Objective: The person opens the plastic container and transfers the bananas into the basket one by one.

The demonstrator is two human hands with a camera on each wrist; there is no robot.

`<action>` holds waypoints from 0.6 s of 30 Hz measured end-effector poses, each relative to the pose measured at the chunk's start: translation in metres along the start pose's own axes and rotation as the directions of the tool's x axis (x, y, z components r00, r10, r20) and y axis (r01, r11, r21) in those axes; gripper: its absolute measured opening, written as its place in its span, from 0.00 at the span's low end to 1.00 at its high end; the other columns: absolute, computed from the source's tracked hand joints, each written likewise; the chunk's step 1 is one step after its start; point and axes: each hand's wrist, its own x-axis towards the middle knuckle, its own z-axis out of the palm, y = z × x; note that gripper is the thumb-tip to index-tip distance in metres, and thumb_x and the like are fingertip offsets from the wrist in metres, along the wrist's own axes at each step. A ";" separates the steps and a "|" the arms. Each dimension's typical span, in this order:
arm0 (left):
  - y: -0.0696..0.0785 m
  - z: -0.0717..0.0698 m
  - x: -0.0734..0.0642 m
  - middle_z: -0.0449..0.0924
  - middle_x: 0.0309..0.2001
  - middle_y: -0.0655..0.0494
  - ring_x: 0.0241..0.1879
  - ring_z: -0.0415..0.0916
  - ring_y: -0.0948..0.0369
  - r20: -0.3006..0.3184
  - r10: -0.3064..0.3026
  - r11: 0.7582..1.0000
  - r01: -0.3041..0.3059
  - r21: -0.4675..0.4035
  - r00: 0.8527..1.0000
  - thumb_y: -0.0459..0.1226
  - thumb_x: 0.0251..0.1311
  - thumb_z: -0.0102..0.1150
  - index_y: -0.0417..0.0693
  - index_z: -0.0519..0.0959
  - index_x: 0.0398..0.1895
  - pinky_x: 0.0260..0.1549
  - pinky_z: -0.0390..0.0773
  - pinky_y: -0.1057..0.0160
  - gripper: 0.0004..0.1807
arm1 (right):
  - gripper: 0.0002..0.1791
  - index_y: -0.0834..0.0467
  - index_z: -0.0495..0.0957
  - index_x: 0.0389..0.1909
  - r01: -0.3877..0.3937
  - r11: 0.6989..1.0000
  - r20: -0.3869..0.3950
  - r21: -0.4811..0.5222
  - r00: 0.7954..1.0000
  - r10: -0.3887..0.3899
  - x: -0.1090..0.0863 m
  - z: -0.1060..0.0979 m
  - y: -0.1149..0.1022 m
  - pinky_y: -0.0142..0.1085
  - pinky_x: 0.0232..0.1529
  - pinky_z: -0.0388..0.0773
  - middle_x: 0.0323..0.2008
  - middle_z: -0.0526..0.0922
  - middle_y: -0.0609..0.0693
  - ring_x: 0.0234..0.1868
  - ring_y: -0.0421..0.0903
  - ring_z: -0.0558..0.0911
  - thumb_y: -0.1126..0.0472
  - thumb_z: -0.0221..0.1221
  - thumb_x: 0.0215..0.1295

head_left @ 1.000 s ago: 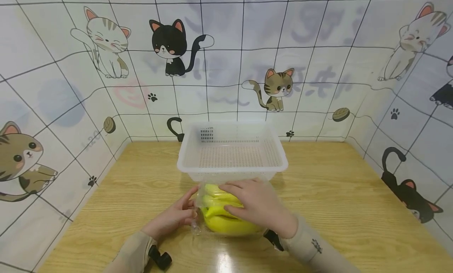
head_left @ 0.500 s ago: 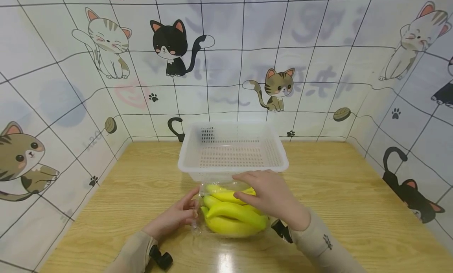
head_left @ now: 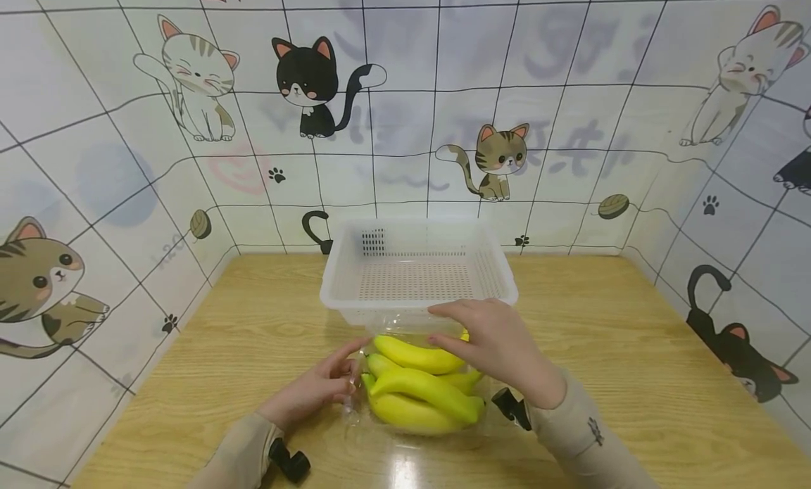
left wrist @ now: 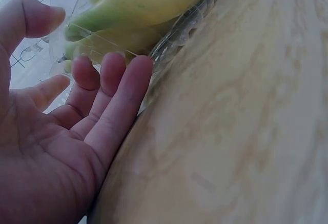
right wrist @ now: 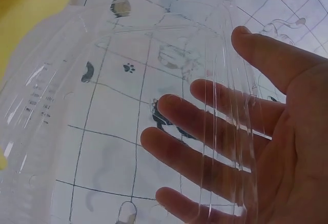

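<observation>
Several yellow bananas (head_left: 415, 394) with greenish tips lie in a clear plastic clamshell box (head_left: 353, 408) on the table. Its see-through lid (head_left: 399, 324) stands raised at the back, beside the basket. My left hand (head_left: 313, 390) rests at the box's left side, its relaxed fingertips against the clear edge in the left wrist view. My right hand (head_left: 497, 341) is over the box's right rear, touching the lid with spread, fairly straight fingers. In the right wrist view the fingers (right wrist: 179, 152) show through the clear plastic, with the thumb near its edge.
A white perforated plastic basket (head_left: 418, 304) stands directly behind the box, with no contents visible. Wood-grain table (head_left: 602, 348) extends to both sides. Cat-print sheeting (head_left: 405, 123) walls the table at the back and both sides.
My right hand has moved right and back, off the top of the bananas. The lid has swung up and back with it, uncovering the bananas. My left hand has stayed by the box.
</observation>
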 end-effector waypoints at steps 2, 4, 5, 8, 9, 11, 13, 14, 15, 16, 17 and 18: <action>0.000 0.000 0.000 0.67 0.47 0.44 0.39 0.74 0.57 0.008 0.005 1.000 -0.005 0.015 1.000 0.26 0.56 0.53 0.63 0.50 0.76 0.37 0.79 0.62 0.46 | 0.22 0.55 0.83 0.50 0.006 1.000 -0.011 0.000 1.000 -0.006 0.000 -0.001 0.001 0.41 0.42 0.80 0.44 0.86 0.47 0.36 0.43 0.84 0.46 0.65 0.60; 0.001 -0.001 -0.001 0.67 0.45 0.45 0.38 0.72 0.57 0.013 0.012 0.999 -0.013 0.032 1.000 0.26 0.56 0.53 0.64 0.51 0.76 0.36 0.79 0.62 0.46 | 0.22 0.56 0.83 0.50 0.020 1.000 -0.023 0.003 1.000 -0.020 0.002 -0.001 0.001 0.41 0.41 0.80 0.44 0.86 0.47 0.35 0.43 0.84 0.46 0.65 0.60; 0.001 -0.001 -0.002 0.67 0.45 0.46 0.38 0.72 0.57 0.012 0.012 0.999 -0.013 0.040 1.000 0.26 0.56 0.52 0.65 0.51 0.76 0.36 0.79 0.62 0.46 | 0.22 0.56 0.83 0.50 0.024 1.000 -0.026 0.007 0.999 -0.024 0.002 -0.001 0.002 0.41 0.41 0.80 0.43 0.86 0.47 0.35 0.43 0.84 0.46 0.65 0.60; 0.003 -0.001 -0.003 0.67 0.46 0.45 0.39 0.72 0.56 0.003 -0.004 0.998 0.003 0.061 1.000 0.27 0.55 0.53 0.69 0.53 0.75 0.38 0.79 0.60 0.46 | 0.22 0.56 0.83 0.50 0.025 0.999 -0.027 0.020 0.999 -0.025 0.004 -0.001 0.005 0.41 0.41 0.80 0.44 0.86 0.48 0.38 0.44 0.85 0.47 0.65 0.60; 0.004 0.000 -0.003 0.68 0.47 0.44 0.40 0.73 0.55 -0.001 -0.013 0.998 0.013 0.064 1.000 0.27 0.54 0.54 0.70 0.54 0.75 0.39 0.79 0.58 0.46 | 0.22 0.56 0.83 0.50 0.022 0.999 -0.021 0.024 1.000 -0.022 0.004 -0.001 0.006 0.41 0.41 0.80 0.44 0.86 0.48 0.39 0.44 0.85 0.47 0.66 0.60; 0.007 0.000 -0.003 0.68 0.48 0.42 0.41 0.73 0.54 -0.010 -0.032 0.997 0.033 0.073 0.999 0.28 0.54 0.54 0.70 0.55 0.74 0.40 0.79 0.57 0.45 | 0.22 0.56 0.83 0.50 0.012 0.999 -0.005 0.032 1.000 -0.012 0.006 -0.003 0.009 0.40 0.40 0.81 0.44 0.85 0.48 0.39 0.45 0.85 0.47 0.66 0.60; 0.010 0.001 -0.002 0.68 0.49 0.42 0.41 0.74 0.53 -0.008 -0.041 0.995 0.042 0.089 0.999 0.28 0.53 0.54 0.69 0.55 0.74 0.41 0.79 0.56 0.45 | 0.22 0.56 0.82 0.51 -0.001 0.999 0.020 0.034 1.000 0.000 0.008 -0.006 0.012 0.40 0.38 0.80 0.45 0.85 0.48 0.40 0.44 0.85 0.47 0.65 0.60; 0.012 0.001 -0.001 0.68 0.48 0.42 0.40 0.73 0.54 -0.001 -0.038 0.994 0.038 0.098 0.999 0.28 0.53 0.54 0.67 0.55 0.75 0.40 0.79 0.57 0.46 | 0.22 0.55 0.82 0.51 -0.012 0.999 0.037 0.036 0.999 0.010 0.009 -0.008 0.013 0.40 0.38 0.80 0.46 0.85 0.48 0.40 0.44 0.84 0.46 0.64 0.61; 0.013 0.002 0.000 0.68 0.47 0.43 0.40 0.73 0.54 0.004 -0.034 0.994 0.033 0.108 0.999 0.27 0.53 0.54 0.66 0.55 0.75 0.39 0.80 0.57 0.46 | 0.22 0.55 0.82 0.52 -0.023 0.999 0.057 0.044 0.998 0.021 0.010 -0.011 0.015 0.40 0.38 0.80 0.46 0.85 0.48 0.40 0.44 0.84 0.46 0.63 0.62; 0.015 0.002 0.000 0.69 0.46 0.43 0.39 0.73 0.55 0.009 -0.033 0.993 0.031 0.115 0.999 0.27 0.52 0.53 0.64 0.55 0.75 0.38 0.80 0.57 0.46 | 0.22 0.55 0.82 0.52 -0.038 0.998 0.076 0.054 0.997 0.034 0.011 -0.013 0.017 0.40 0.38 0.80 0.47 0.84 0.48 0.40 0.44 0.84 0.46 0.62 0.63; 0.017 0.002 0.000 0.69 0.46 0.44 0.39 0.72 0.56 0.014 -0.030 0.991 0.028 0.128 0.999 0.27 0.52 0.53 0.63 0.55 0.75 0.38 0.80 0.58 0.45 | 0.22 0.55 0.81 0.52 -0.056 0.996 0.097 0.068 0.994 0.050 0.012 -0.015 0.018 0.40 0.38 0.80 0.47 0.84 0.48 0.40 0.44 0.84 0.46 0.62 0.64; 0.018 0.002 0.001 0.69 0.46 0.44 0.38 0.72 0.56 0.023 -0.029 0.990 0.025 0.141 0.999 0.26 0.52 0.53 0.62 0.54 0.76 0.38 0.80 0.58 0.46 | 0.22 0.55 0.81 0.53 -0.075 0.994 0.115 0.077 0.991 0.066 0.013 -0.017 0.019 0.39 0.38 0.80 0.47 0.84 0.47 0.40 0.43 0.84 0.46 0.61 0.64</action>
